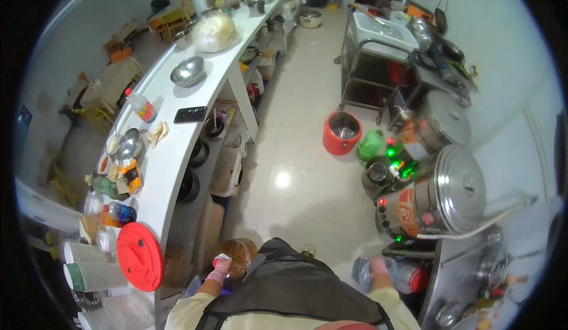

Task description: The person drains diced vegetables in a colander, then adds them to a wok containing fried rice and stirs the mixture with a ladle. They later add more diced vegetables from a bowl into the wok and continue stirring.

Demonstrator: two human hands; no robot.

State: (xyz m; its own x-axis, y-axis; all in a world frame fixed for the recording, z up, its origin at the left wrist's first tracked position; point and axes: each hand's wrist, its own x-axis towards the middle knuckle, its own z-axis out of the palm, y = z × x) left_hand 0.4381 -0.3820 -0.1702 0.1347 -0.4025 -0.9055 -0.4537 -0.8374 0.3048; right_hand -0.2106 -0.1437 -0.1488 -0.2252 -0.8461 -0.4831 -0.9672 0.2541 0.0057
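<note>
My left hand (218, 271), in a pink glove, is closed around a small white and red object (220, 258) that is too small to name. Just beyond it on the floor is a round tub (244, 252) with brown contents. My right hand (380, 269), also gloved in pink, hangs low at the right against a crumpled clear plastic bag (363, 273). Its fingers are blurred, so whether they grip the bag is unclear. A dark apron (293, 290) covers my front, with one shoe (308, 251) showing past it.
At left runs a white counter (166, 170) holding a red lid (140, 257), stacked cups (95, 276), a phone (190, 115) and a steel bowl (188, 71). Right stand lidded steel boilers (461, 188), a red bucket (341, 143) and a trolley (368, 79). Tiled floor (301, 121) runs between.
</note>
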